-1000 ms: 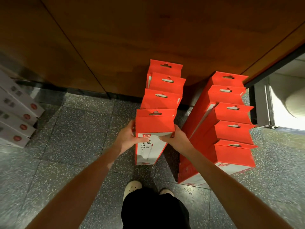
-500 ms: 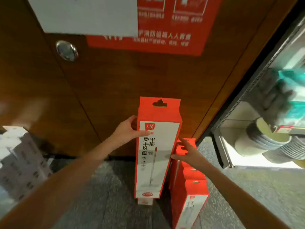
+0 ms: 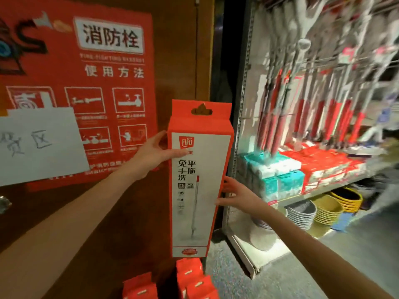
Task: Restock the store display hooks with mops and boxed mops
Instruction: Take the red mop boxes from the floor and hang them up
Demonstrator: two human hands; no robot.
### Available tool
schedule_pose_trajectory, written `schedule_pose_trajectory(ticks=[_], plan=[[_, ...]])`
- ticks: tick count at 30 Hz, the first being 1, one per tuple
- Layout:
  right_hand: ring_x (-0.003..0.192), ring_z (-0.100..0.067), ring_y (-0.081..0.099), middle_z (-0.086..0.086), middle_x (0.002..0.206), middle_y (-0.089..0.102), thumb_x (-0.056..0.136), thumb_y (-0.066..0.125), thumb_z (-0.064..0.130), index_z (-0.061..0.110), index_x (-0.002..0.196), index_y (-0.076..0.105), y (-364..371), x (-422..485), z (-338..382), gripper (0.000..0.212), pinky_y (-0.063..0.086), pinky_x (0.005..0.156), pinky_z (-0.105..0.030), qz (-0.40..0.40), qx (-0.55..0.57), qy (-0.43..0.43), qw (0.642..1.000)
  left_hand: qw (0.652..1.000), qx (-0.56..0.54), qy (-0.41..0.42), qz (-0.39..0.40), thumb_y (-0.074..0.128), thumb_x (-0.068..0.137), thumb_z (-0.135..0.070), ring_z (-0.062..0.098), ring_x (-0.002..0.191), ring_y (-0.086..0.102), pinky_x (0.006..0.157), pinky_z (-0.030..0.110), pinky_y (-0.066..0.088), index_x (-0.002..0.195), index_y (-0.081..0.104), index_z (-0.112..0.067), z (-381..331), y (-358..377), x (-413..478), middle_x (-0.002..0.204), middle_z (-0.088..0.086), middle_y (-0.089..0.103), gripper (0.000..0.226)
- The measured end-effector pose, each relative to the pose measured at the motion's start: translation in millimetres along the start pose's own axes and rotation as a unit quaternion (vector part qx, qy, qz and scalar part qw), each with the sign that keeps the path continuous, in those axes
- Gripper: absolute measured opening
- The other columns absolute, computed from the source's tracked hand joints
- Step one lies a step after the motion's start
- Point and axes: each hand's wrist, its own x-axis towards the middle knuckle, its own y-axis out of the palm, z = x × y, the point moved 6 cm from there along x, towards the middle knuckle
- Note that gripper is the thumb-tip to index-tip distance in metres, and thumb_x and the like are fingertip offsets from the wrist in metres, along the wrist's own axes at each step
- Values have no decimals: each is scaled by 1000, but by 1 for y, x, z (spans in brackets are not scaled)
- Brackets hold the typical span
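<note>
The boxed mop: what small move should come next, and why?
Probably swing the boxed mop right, toward the hanging mops: the left hand grips it upright before the wooden wall, the right hand touches its side, and its hang hole is free.

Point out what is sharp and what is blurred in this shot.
Head view, centre: the boxed mop, gripped by the left hand and touched by the right hand, reads sharp, as does the red poster. Head view, right side: the hanging mops and shelf packs smear with motion blur.
</note>
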Motion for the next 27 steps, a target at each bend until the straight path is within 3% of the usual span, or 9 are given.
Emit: schedule_pose_trajectory(ticks=[3,5,7,11,13,17,22,25,27], plan=[[116,-10,56,12,127,57,61,82,51,32,138,39,-66,-9,-18,90,47,102,-39,-49,2,0,999,1000,-17,10,15,85,20,-69,22,103,65,90,52,52,141,37,-26,-23,54,33,117,0,67,137],[111,-7,57,12,124,58,64,83,47,31,133,42,-121,-16,-36,82,51,96,-31,-77,11,-6,997,999,-32,15,24,87,24,-65,23,101,66,88,52,52,139,39,-22,-45,103,54,113,0,68,132],[106,-3,57,13,120,56,76,79,27,30,130,41,-167,-24,-51,66,52,90,-21,-85,20,-9,996,998,-48,25,34,86,42,-49,19,98,66,84,45,53,132,41,-20,-63,152,75,106,-2,68,105],[120,-12,54,7,135,53,71,81,36,30,141,37,-264,-37,-99,82,50,99,-34,-95,8,-18,995,995,-66,55,51,79,65,-34,6,92,63,67,21,47,129,50,-21,-92,252,121,106,-8,67,72],[122,-15,53,4,137,51,74,81,30,30,144,33,-313,-48,-124,85,50,98,-32,-111,11,-2,994,994,-75,60,57,78,69,-30,6,89,65,63,19,48,122,55,-23,-106,295,143,103,-8,68,58],[118,-16,55,-2,134,53,63,83,34,34,138,35,-412,-69,-175,89,49,98,-34,-168,22,7,986,990,-95,62,81,79,60,-38,18,96,69,76,39,58,114,60,-25,-132,376,193,106,-1,72,59],[120,-12,55,5,136,54,55,84,58,32,144,32,-498,-47,-223,106,48,101,-38,-195,46,-3,980,987,-84,81,112,77,59,-41,15,93,69,79,35,55,113,60,-25,-156,472,265,104,-2,72,58],[117,-6,57,13,130,59,65,81,51,34,141,39,-536,-16,-240,88,47,101,-34,-183,25,-14,983,986,-69,83,124,76,68,-36,13,90,68,78,34,55,102,61,-31,-158,518,313,99,-4,71,38],[114,-5,60,15,125,62,68,81,46,34,137,43,-571,9,-261,80,48,101,-36,-192,10,-16,981,986,-55,92,131,76,66,-40,16,95,67,85,37,53,105,61,-32,-156,545,351,102,-4,71,42]])
